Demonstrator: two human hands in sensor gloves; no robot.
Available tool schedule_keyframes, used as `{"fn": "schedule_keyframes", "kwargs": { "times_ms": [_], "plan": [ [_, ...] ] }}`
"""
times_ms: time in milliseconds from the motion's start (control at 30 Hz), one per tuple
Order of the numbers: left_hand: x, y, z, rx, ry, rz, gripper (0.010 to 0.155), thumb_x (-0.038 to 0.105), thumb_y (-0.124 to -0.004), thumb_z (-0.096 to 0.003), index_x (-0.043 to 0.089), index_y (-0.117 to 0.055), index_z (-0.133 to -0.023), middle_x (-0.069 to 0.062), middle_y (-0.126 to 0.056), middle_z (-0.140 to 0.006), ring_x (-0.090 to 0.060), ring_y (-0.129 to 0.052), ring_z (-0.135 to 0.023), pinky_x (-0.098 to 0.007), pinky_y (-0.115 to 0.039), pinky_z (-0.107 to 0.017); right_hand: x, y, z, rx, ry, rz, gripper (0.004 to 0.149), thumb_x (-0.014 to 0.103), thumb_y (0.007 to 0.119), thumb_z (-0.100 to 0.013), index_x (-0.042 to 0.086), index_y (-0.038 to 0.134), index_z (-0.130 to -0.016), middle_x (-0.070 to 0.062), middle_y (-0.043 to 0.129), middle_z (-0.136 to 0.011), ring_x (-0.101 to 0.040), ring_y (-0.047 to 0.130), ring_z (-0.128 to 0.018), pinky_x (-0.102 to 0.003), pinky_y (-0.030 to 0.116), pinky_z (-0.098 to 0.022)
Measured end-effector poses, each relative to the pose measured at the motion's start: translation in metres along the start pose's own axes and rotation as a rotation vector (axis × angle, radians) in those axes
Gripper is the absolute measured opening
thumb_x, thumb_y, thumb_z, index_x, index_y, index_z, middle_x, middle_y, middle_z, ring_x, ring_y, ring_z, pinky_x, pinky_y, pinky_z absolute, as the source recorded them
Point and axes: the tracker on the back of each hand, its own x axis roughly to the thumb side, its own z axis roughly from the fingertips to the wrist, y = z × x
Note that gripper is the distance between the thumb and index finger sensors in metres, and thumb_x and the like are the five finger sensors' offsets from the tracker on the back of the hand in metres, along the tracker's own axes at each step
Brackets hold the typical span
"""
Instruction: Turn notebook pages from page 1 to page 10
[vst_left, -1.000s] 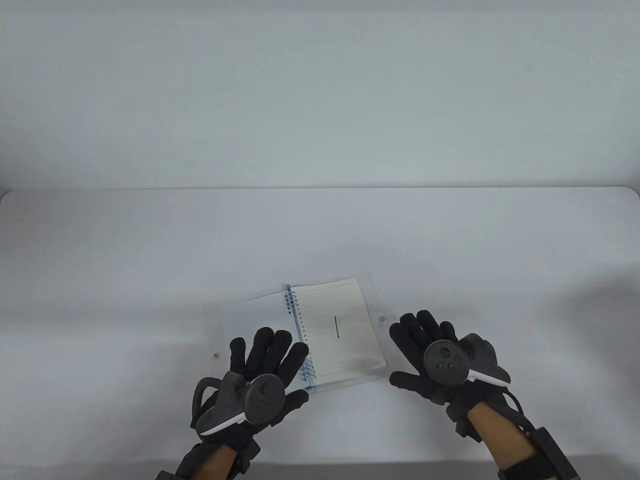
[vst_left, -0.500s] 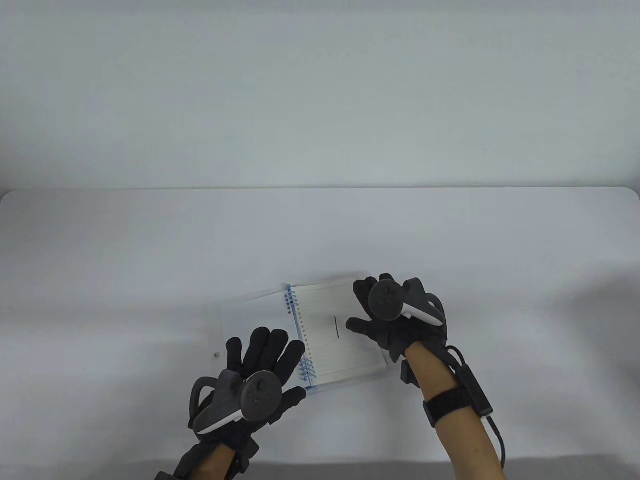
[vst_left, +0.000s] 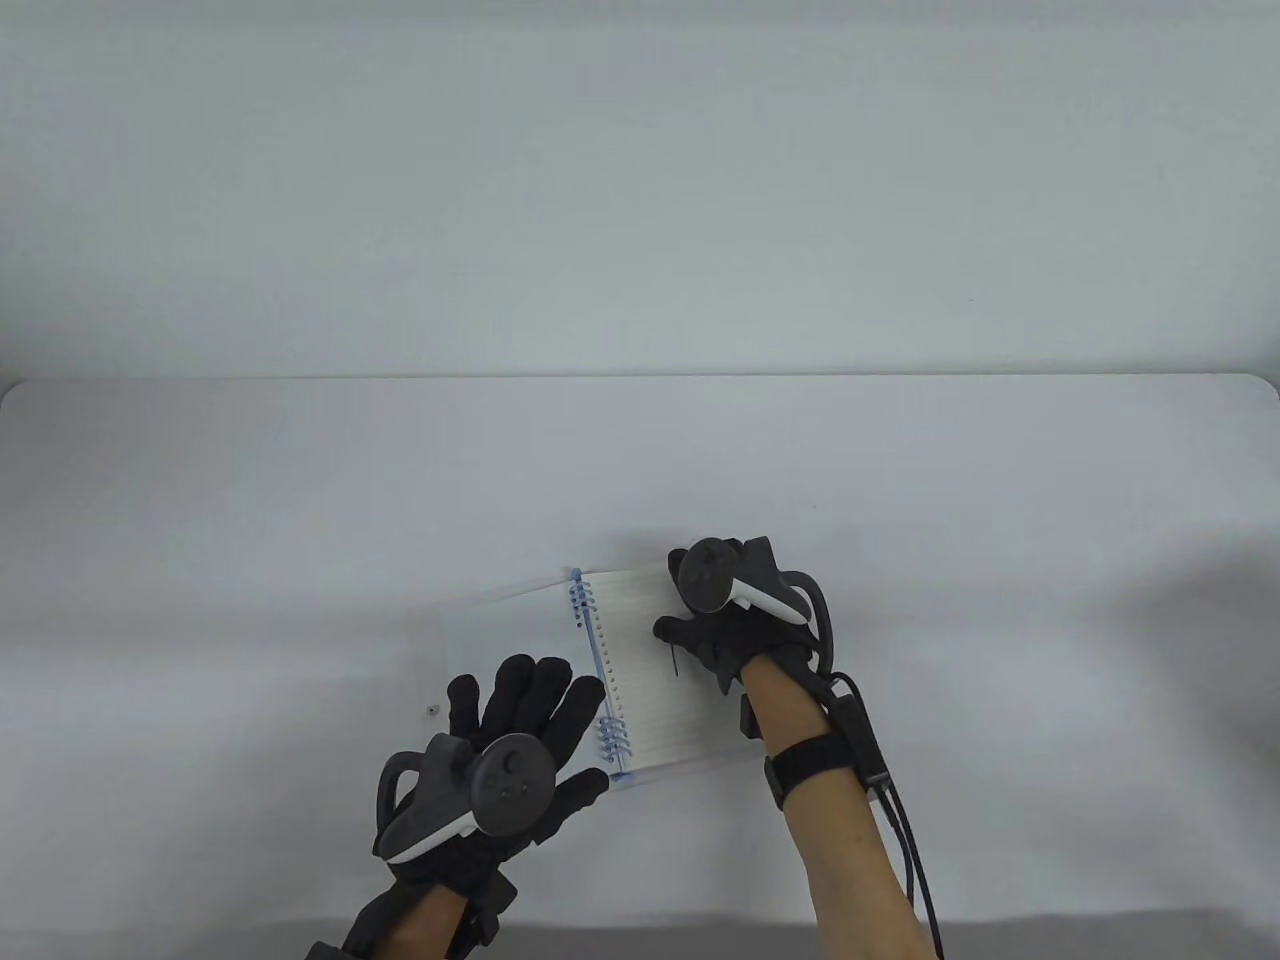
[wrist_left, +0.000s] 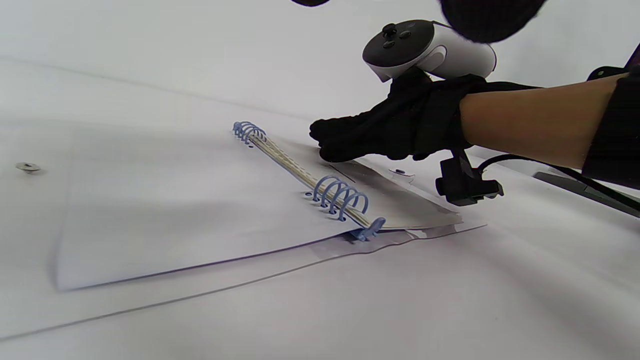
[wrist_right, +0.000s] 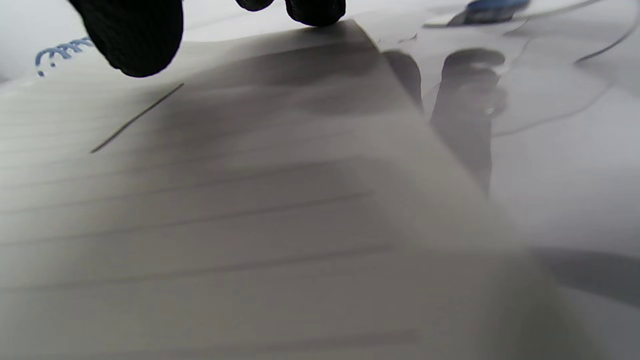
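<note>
Notebook (vst_left: 640, 690) lay open on the white worktop (vst_left: 300, 480), toward the near middle, slightly askew, blue spiral rings (vst_left: 612, 740) running up its centre. Nearest the camera in the table view: left hand (vst_left: 520, 730), palm down, fingers (vst_left: 530, 690) spread wide and flat over the near part of the left-hand clear cover (wrist_left: 175, 200), fingertips just beside the rings. Gripping nothing. Tracker (vst_left: 505, 785) strapped on its back. Left wrist view showed that cover lying flat, a small metal stud (wrist_left: 27, 167) on the worktop beyond its far left corner.

Farther in: the right-hand lined page (wrist_right: 225, 215), with a short dark pen stroke (wrist_right: 135, 119) marked near its middle. Right forearm (vst_left: 850, 850) crossed the near right corner of the page; right hand (vst_left: 720, 640) sat over the far right portion of the page, its tracker (vst_left: 725, 578) uppermost. In the left wrist view the right hand's fingers (wrist_left: 340, 142) were curled down, tips on the paper. Right wrist view: one fingertip (wrist_right: 315, 11) touching the far corner of the page, thumb (wrist_right: 132, 35) hovering just beside the pen stroke. Page edge there looked slightly raised off the clear back cover (wrist_right: 525, 115), shadow beneath it. Could not tell whether the paper was actually pinched or only pressed.

Beyond the notebook: bare worktop, then a pale wall (vst_left: 640, 180).
</note>
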Motion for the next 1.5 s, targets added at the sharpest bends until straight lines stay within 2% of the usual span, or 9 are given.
{"fn": "schedule_keyframes", "kwargs": {
  "times_ms": [367, 567, 700, 867, 1033, 1133, 1333, 1433, 1500],
  "plan": [
    [0.001, 0.000, 0.000, -0.006, 0.003, 0.000, 0.078, 0.067, -0.052, -0.0571, 0.044, -0.012, -0.120, 0.002, -0.016, -0.132, -0.032, -0.012, -0.124, -0.060, -0.003, -0.081, 0.006, -0.003, 0.006, -0.072, -0.030, 0.051, 0.083, 0.048, 0.078, -0.055, 0.018, 0.028, -0.114, -0.005, 0.047, -0.118, -0.035, 0.026, -0.107, -0.064, 0.030, -0.071],
    [0.001, 0.000, -0.001, -0.011, 0.000, 0.002, 0.078, 0.067, -0.052, -0.0572, 0.044, -0.012, -0.120, 0.002, -0.016, -0.132, -0.032, -0.012, -0.124, -0.060, -0.003, -0.081, 0.002, -0.025, 0.016, -0.035, -0.116, -0.215, 0.079, 0.038, 0.080, -0.057, 0.015, 0.031, -0.115, -0.008, 0.057, -0.116, -0.040, 0.046, -0.105, -0.066, 0.040, -0.070],
    [0.001, 0.000, -0.001, -0.012, 0.001, 0.003, 0.078, 0.067, -0.052, -0.0573, 0.044, -0.012, -0.120, 0.002, -0.016, -0.132, -0.032, -0.012, -0.124, -0.060, -0.003, -0.081, -0.003, -0.038, 0.023, 0.060, -0.190, -0.451, 0.084, 0.036, 0.080, -0.059, 0.011, 0.022, -0.115, -0.020, 0.041, -0.118, -0.044, 0.067, -0.096, -0.060, 0.055, -0.069],
    [0.001, 0.000, 0.000, -0.011, 0.004, 0.001, 0.078, 0.067, -0.052, -0.0574, 0.044, -0.013, -0.120, 0.002, -0.016, -0.132, -0.032, -0.012, -0.124, -0.060, -0.003, -0.081, -0.009, -0.047, 0.029, 0.100, -0.237, -0.697, 0.099, 0.038, 0.081, -0.058, 0.000, 0.004, -0.108, -0.037, 0.014, -0.108, -0.043, 0.072, -0.094, -0.057, 0.064, -0.065],
    [0.001, 0.000, 0.000, -0.009, 0.010, 0.005, 0.078, 0.067, -0.052, -0.0574, 0.044, -0.013, -0.120, 0.002, -0.016, -0.132, -0.032, -0.012, -0.124, -0.060, -0.003, -0.081, -0.017, -0.052, 0.034, 0.121, -0.252, -0.867, 0.107, 0.044, 0.080, -0.059, -0.005, -0.004, -0.102, -0.042, 0.005, -0.102, -0.050, 0.070, -0.091, -0.058, 0.068, -0.061],
    [0.000, 0.000, 0.000, -0.005, 0.011, 0.007, 0.078, 0.067, -0.052, -0.0574, 0.044, -0.013, -0.120, 0.002, -0.016, -0.132, -0.032, -0.013, -0.124, -0.060, -0.003, -0.081, -0.024, -0.053, 0.036, 0.136, -0.231, -0.920, 0.109, 0.047, 0.079, -0.059, -0.009, -0.005, -0.100, -0.045, 0.008, -0.101, -0.051, 0.071, -0.089, -0.058, 0.071, -0.058],
    [0.000, 0.000, 0.000, -0.006, 0.009, 0.012, 0.078, 0.067, -0.052, -0.0575, 0.043, -0.013, -0.120, 0.002, -0.016, -0.132, -0.032, -0.013, -0.124, -0.060, -0.003, -0.081, -0.028, -0.050, 0.037, 0.244, -0.198, -0.832, 0.106, 0.056, 0.076, -0.058, -0.017, 0.016, -0.106, -0.046, 0.045, -0.101, -0.047, 0.083, -0.081, -0.054, 0.080, -0.050],
    [0.000, 0.001, 0.000, -0.005, 0.011, 0.009, 0.078, 0.067, -0.052, -0.0575, 0.043, -0.013, -0.120, 0.002, -0.016, -0.132, -0.032, -0.013, -0.124, -0.060, -0.003, -0.081, -0.023, -0.051, 0.037, 0.247, -0.179, -0.735, 0.095, 0.051, 0.080, -0.058, -0.015, 0.034, -0.108, -0.036, 0.067, -0.099, -0.042, 0.091, -0.074, -0.053, 0.081, -0.045],
    [0.000, 0.001, 0.000, 0.001, 0.011, 0.013, 0.078, 0.066, -0.052, -0.0575, 0.043, -0.013, -0.120, 0.002, -0.016, -0.132, -0.032, -0.013, -0.124, -0.060, -0.003, -0.081, -0.018, -0.051, 0.037, 0.252, -0.211, -0.753, 0.084, 0.042, 0.082, -0.059, -0.012, 0.042, -0.109, -0.029, 0.077, -0.096, -0.038, 0.093, -0.071, -0.052, 0.081, -0.044]
  ]
}}
